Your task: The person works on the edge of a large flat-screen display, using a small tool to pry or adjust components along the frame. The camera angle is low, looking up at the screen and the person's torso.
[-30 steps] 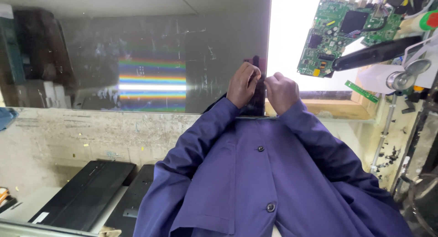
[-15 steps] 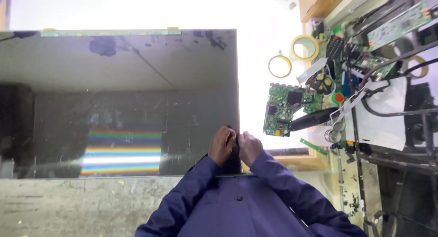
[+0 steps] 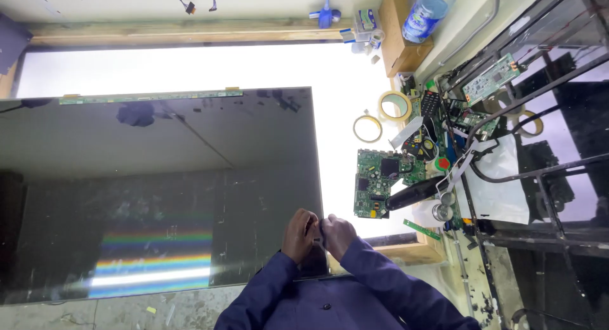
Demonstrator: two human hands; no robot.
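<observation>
Fingertips of left hand (image 3: 299,233) and right hand (image 3: 337,235) curled together, whatever sits between them hidden. Dark panel (image 3: 158,190) cut off at left edge, its near corner covered by blue sleeves (image 3: 355,295). Water bottle (image 3: 426,9) clipped at top. Green circuit board (image 3: 374,184) components too small to tell.

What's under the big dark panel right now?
The dark panel lies on a lit white light table, which shows bright past its top and right edges. Both hands, left and right, meet at its right edge. Whatever lies beneath the panel itself is covered.
</observation>
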